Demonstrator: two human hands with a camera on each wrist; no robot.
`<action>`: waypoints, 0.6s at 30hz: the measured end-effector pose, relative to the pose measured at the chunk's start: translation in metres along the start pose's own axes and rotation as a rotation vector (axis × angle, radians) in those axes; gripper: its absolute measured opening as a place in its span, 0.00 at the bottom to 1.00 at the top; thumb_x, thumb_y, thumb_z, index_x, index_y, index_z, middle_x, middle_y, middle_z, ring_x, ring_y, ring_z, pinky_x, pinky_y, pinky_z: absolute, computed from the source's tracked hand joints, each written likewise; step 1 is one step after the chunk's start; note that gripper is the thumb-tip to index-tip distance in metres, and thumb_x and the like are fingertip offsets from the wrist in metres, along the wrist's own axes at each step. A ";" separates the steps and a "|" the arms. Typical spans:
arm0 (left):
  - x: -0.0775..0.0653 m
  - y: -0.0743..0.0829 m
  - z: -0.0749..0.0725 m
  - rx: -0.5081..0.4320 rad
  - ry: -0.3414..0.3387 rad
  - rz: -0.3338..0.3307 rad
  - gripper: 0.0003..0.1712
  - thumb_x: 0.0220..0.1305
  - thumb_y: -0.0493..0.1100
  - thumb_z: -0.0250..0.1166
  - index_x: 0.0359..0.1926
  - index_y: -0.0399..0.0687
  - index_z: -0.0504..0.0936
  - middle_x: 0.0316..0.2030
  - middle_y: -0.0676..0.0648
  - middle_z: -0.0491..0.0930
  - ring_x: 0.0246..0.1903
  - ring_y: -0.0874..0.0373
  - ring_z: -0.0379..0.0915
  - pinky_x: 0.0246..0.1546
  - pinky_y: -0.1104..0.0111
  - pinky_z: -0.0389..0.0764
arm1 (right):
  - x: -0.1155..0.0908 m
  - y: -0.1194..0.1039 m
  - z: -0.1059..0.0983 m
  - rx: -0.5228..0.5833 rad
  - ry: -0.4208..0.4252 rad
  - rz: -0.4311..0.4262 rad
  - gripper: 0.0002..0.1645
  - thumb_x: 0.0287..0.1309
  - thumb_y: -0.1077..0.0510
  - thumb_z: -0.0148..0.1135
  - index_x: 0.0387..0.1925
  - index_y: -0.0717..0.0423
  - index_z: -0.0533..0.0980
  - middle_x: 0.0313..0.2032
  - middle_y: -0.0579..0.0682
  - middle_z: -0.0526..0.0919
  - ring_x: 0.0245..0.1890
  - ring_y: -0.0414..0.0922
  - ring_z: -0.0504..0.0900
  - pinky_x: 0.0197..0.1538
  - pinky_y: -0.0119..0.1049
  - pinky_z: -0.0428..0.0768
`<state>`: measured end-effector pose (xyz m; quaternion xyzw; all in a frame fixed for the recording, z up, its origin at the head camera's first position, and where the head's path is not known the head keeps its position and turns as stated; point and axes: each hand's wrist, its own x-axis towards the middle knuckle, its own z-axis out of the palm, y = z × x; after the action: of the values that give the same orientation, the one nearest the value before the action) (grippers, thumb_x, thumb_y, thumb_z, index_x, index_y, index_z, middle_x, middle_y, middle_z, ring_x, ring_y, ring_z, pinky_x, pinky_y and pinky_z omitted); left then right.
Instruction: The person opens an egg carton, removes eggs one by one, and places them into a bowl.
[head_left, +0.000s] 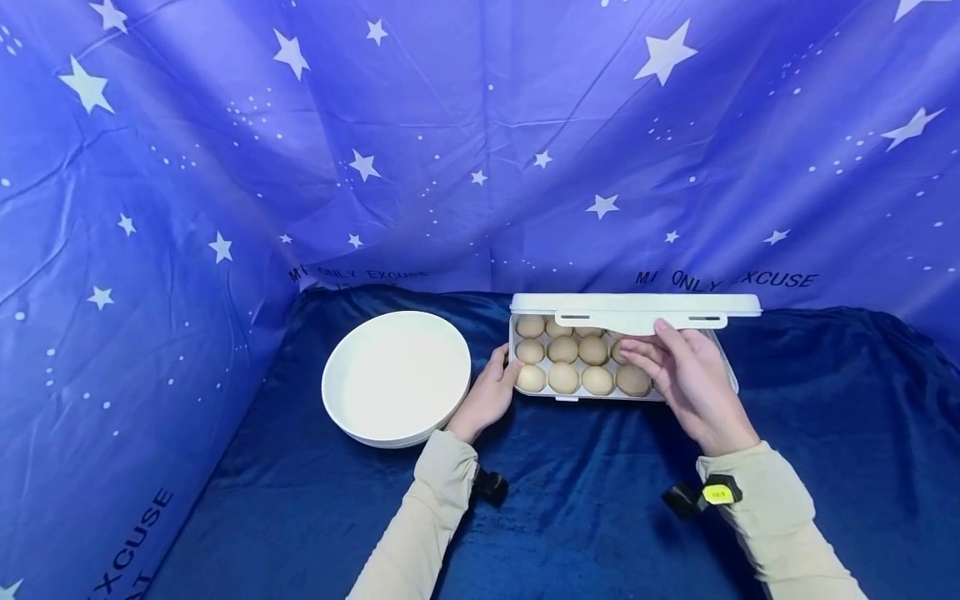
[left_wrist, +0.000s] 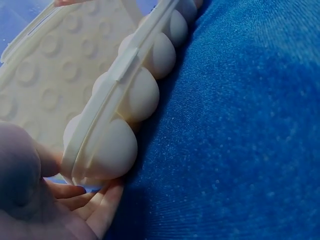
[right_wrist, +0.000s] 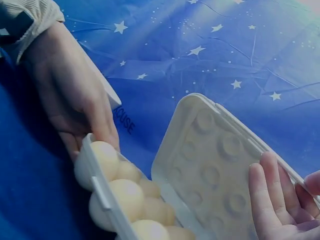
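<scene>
A white plastic egg box (head_left: 567, 397) holds rows of brown eggs (head_left: 562, 377), its lid (head_left: 637, 305) raised partway along the far side. My left hand (head_left: 486, 402) grips the box's left end; in the left wrist view the thumb is at the rim and the fingers (left_wrist: 102, 207) reach beneath. My right hand (head_left: 701, 390) pinches the lid's front flap, thumb outside and the other fingers under it, above the eggs on the right. Round dimples line the lid's inner face (right_wrist: 210, 150) in the right wrist view. The right hand hides some right-side eggs.
Left of the box, close to my left forearm, stands a round white bowl (head_left: 397, 375), seemingly stacked on another. Dark blue cloth (head_left: 570, 517) covers the table. A star-patterned purple-blue curtain (head_left: 450, 125) hangs behind and on the left.
</scene>
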<state>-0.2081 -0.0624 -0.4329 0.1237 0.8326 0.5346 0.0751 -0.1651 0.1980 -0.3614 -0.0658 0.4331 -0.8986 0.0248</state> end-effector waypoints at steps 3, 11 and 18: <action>0.000 -0.001 0.000 0.013 0.003 0.007 0.27 0.79 0.40 0.44 0.72 0.32 0.56 0.69 0.33 0.64 0.71 0.45 0.58 0.72 0.54 0.60 | 0.005 -0.003 0.004 -0.019 0.055 -0.019 0.09 0.73 0.62 0.52 0.39 0.67 0.67 0.39 0.59 0.85 0.42 0.49 0.87 0.55 0.37 0.81; 0.001 -0.001 -0.002 0.041 -0.010 0.034 0.27 0.78 0.38 0.43 0.72 0.31 0.55 0.70 0.32 0.60 0.72 0.45 0.55 0.73 0.56 0.57 | 0.027 -0.009 0.013 -0.076 0.161 -0.071 0.15 0.70 0.60 0.57 0.43 0.67 0.62 0.37 0.57 0.84 0.42 0.47 0.88 0.55 0.33 0.80; 0.000 0.002 -0.001 0.028 -0.015 0.046 0.27 0.77 0.36 0.43 0.73 0.30 0.54 0.71 0.32 0.59 0.73 0.45 0.53 0.74 0.57 0.56 | 0.049 -0.015 0.014 -0.112 0.205 -0.109 0.15 0.68 0.59 0.59 0.41 0.67 0.65 0.35 0.57 0.86 0.41 0.47 0.88 0.53 0.33 0.81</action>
<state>-0.2076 -0.0622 -0.4307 0.1476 0.8365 0.5234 0.0672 -0.2119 0.1915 -0.3361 0.0014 0.4787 -0.8750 -0.0722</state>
